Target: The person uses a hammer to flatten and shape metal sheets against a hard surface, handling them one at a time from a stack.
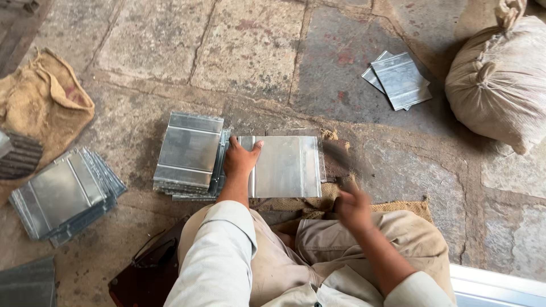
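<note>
Head view: your left hand (240, 159) lies flat, fingers together and thumb spread, on the left edge of a metal sheet (287, 166) resting on burlap (318, 202) before your knees. Your right hand (352, 207) is blurred just right of it; I cannot tell its fingers. A stack of sheets (189, 150) sits just left.

We see a stone floor (256, 51) of worn, cracked slabs. At far left lies a crumpled burlap sack (42, 102), and below it a fanned stack of metal sheets (62, 193). Two more sheets (400, 79) lie apart near the top right, just beside a full tied sack (500, 85). A dark bag (145, 273) sits at bottom.
</note>
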